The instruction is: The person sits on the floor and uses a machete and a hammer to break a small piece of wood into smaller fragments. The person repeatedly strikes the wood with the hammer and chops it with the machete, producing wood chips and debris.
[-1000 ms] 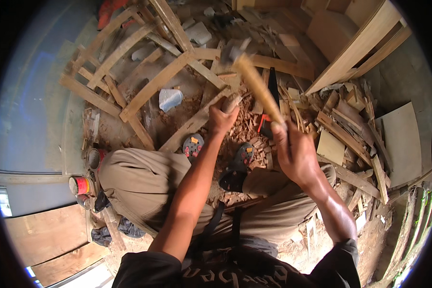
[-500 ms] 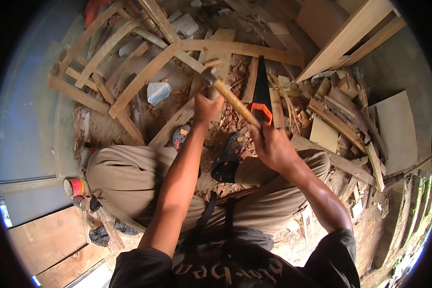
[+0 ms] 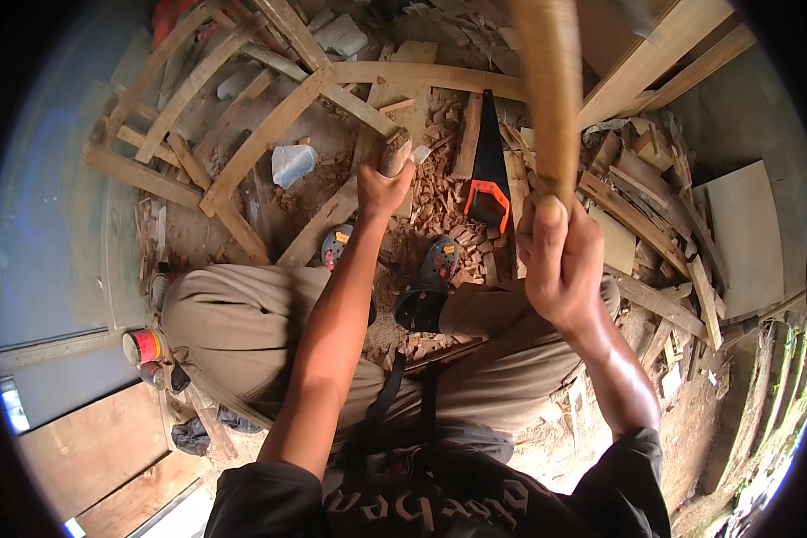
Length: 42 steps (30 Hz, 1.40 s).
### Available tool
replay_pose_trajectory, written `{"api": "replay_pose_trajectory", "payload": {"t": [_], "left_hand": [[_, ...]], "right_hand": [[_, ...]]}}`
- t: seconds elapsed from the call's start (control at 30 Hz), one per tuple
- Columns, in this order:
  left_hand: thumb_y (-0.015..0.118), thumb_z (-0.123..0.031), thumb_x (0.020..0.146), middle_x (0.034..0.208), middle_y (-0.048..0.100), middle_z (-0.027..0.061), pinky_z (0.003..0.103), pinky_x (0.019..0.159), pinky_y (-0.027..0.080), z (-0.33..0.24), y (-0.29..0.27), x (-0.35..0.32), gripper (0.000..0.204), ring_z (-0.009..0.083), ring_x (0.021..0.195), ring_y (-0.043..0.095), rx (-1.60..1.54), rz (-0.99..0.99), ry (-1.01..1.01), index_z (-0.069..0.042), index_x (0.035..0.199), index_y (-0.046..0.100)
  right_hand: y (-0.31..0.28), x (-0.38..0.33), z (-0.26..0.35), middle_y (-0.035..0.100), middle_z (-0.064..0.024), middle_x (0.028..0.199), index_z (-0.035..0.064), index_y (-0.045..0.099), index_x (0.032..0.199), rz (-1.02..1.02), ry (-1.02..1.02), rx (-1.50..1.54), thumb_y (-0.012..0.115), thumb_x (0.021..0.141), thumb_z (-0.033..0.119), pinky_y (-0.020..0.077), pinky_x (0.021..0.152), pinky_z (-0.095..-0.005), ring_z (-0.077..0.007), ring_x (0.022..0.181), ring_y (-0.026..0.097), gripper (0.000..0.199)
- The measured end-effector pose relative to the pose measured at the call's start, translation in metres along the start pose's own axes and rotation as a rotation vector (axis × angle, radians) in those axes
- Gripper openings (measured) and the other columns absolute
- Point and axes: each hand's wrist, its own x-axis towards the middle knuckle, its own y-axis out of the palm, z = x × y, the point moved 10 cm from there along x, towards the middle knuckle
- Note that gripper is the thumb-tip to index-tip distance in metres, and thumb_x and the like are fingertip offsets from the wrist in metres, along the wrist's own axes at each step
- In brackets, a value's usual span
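My left hand (image 3: 384,190) is closed round the thick wooden handle of a chisel (image 3: 397,151). Its battered butt end points up; the blade is hidden below my fist. Beside the fist is the end of a pale wooden bar, part of a curved wooden frame (image 3: 269,148). My right hand (image 3: 560,255) grips the lower end of a hammer (image 3: 551,99), its wooden handle raised upright and smeared by motion. The hammer's head is outside the view. Just left of my right hand, a handsaw (image 3: 489,157) with a black blade and orange-edged handle lies on the ground.
Wood chips (image 3: 435,193) cover the ground around my shoes (image 3: 430,278). Offcuts (image 3: 641,206) are heaped at the right, near a leaning board (image 3: 744,238). A pale block (image 3: 293,167) lies inside the frame. A red-and-yellow-banded can (image 3: 142,347) is by my left knee.
My right hand has lifted the hammer up and to the right, away from the chisel, where its head was before. The left hand stays almost in place on the chisel.
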Motion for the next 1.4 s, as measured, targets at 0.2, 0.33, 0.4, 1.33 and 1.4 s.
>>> {"api": "replay_pose_trajectory", "payload": {"t": [0.2,0.33,0.4,1.33,1.4], "left_hand": [[0.071,-0.010,0.082,0.086,0.072,0.0092,0.039,0.072,0.053,-0.014,-0.004,-0.004,0.018,0.0206,0.079,0.070,0.012,-0.083,0.111,0.003,0.095,0.070],[0.071,-0.010,0.082,0.087,0.073,0.0103,0.038,0.073,0.054,-0.013,-0.001,0.002,0.021,0.0203,0.081,0.070,-0.044,-0.026,0.118,0.003,0.098,0.070],[0.069,-0.009,0.079,0.085,0.073,0.0140,0.039,0.070,0.054,-0.009,0.002,-0.003,0.021,0.0230,0.078,0.071,-0.056,-0.027,0.070,0.003,0.096,0.069],[0.072,-0.019,0.078,0.074,0.069,0.0170,0.042,0.062,0.052,-0.012,0.009,-0.004,0.024,0.0261,0.069,0.071,-0.018,-0.029,0.056,0.001,0.089,0.068],[0.073,-0.016,0.077,0.071,0.068,0.0160,0.042,0.061,0.052,0.010,0.011,-0.006,0.020,0.0252,0.067,0.070,-0.073,-0.025,0.117,0.001,0.085,0.067]], "right_hand": [[0.026,-0.006,-0.046,0.057,-0.0258,0.060,-0.0070,0.057,0.099,0.167,0.094,-0.184,0.056,0.103,0.028,0.0468,0.050,-0.0472,-0.0442,0.054,0.062,0.035],[0.005,0.003,-0.004,0.057,-0.0186,0.056,-0.0052,0.058,0.097,-0.032,-0.006,0.050,0.053,0.105,0.030,0.0457,0.047,-0.0427,-0.0324,0.049,0.063,0.036],[0.030,-0.008,-0.037,0.057,-0.0213,0.056,-0.0048,0.057,0.094,0.051,-0.067,-0.091,0.054,0.104,0.028,0.0466,0.047,-0.0466,-0.0380,0.049,0.062,0.035],[0.031,-0.011,-0.031,0.055,-0.0218,0.055,-0.0071,0.056,0.093,0.016,-0.162,-0.151,0.053,0.104,0.030,0.0459,0.048,-0.0434,-0.0414,0.053,0.063,0.039],[0.053,-0.004,-0.074,0.054,-0.0171,0.053,-0.0057,0.056,0.092,0.204,0.047,-0.290,0.053,0.105,0.033,0.0445,0.046,-0.0399,-0.0305,0.047,0.062,0.041]]}}
